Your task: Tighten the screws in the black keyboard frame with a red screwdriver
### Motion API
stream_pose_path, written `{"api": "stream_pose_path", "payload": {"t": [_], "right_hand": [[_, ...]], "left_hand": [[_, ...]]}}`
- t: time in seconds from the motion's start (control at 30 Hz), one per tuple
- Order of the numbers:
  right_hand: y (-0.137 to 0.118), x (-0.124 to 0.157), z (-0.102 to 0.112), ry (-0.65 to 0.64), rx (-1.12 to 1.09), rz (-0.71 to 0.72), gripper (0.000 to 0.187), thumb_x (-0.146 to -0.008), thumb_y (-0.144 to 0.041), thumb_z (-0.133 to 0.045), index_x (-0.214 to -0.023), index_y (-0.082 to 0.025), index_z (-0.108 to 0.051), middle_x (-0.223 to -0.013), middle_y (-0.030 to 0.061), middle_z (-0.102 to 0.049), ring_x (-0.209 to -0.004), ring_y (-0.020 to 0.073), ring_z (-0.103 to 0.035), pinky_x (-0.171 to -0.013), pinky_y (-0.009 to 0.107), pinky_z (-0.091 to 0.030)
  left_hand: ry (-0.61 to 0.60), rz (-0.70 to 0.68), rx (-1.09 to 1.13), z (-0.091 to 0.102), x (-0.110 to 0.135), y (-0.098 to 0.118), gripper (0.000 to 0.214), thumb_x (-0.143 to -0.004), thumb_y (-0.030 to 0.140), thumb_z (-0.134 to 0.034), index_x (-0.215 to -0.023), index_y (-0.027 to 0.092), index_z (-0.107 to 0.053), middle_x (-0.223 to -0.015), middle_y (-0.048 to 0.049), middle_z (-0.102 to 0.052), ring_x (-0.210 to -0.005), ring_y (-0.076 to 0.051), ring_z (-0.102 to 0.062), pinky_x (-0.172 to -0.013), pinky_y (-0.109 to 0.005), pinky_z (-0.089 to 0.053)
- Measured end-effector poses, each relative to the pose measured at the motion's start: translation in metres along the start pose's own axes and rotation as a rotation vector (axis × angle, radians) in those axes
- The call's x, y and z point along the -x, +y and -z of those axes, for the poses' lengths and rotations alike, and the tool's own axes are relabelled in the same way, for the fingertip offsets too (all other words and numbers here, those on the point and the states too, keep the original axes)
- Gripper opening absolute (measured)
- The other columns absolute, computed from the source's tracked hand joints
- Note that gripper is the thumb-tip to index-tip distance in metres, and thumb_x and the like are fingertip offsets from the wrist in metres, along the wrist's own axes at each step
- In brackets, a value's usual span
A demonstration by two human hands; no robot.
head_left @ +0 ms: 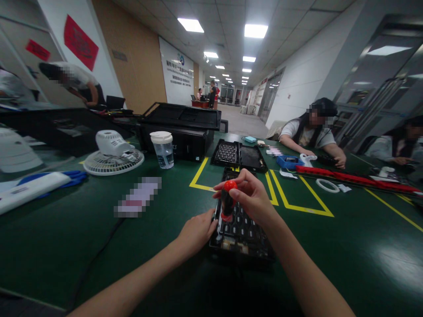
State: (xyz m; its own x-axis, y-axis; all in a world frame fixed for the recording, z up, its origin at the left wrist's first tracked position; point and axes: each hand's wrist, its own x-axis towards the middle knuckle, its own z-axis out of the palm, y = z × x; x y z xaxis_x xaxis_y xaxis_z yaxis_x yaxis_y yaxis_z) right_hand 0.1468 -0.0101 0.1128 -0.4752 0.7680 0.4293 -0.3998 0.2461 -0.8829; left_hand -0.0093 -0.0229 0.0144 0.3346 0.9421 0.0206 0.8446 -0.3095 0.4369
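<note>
From the head camera, the right hand (pixel 253 196) grips a short black tool with a red knob (pixel 228 199), held upright with its long axis vertical, directly above the black compartmented plastic tray (pixel 243 233) lying near on the green table (pixel 99 237). The left hand (pixel 196 231), fingers curled, rests against the tray's left edge, nearer its surface.

1. Tool (pixel 227 200): a short black grip with a round red knob on top and a red collar lower down, held upright over the tray's near-left part.
2. Tray (pixel 246 235): black, with a grid of small pockets, lying flat on the green table, long side running away from the person.
</note>
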Motion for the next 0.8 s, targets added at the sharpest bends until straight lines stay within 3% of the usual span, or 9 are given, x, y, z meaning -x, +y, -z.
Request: {"api": "stream_pose_path", "payload": {"t": [0.8], "right_hand": [[0.0033,0.0016,-0.0037,0.136,0.243,0.090,0.027,-0.072,-0.019,-0.068,-0.081,-0.019,-0.043,-0.085,0.0039,-0.067,-0.076,0.0167,-0.067,-0.061,0.027,-0.054]], "left_hand": [[0.003,0.006,-0.032,-0.0029,-0.0004,-0.0029,0.029,-0.089,0.036,-0.030,-0.109,0.022,-0.045,-0.101,-0.0063,-0.063,-0.089,-0.021,-0.061,-0.073,-0.029,-0.044]]}}
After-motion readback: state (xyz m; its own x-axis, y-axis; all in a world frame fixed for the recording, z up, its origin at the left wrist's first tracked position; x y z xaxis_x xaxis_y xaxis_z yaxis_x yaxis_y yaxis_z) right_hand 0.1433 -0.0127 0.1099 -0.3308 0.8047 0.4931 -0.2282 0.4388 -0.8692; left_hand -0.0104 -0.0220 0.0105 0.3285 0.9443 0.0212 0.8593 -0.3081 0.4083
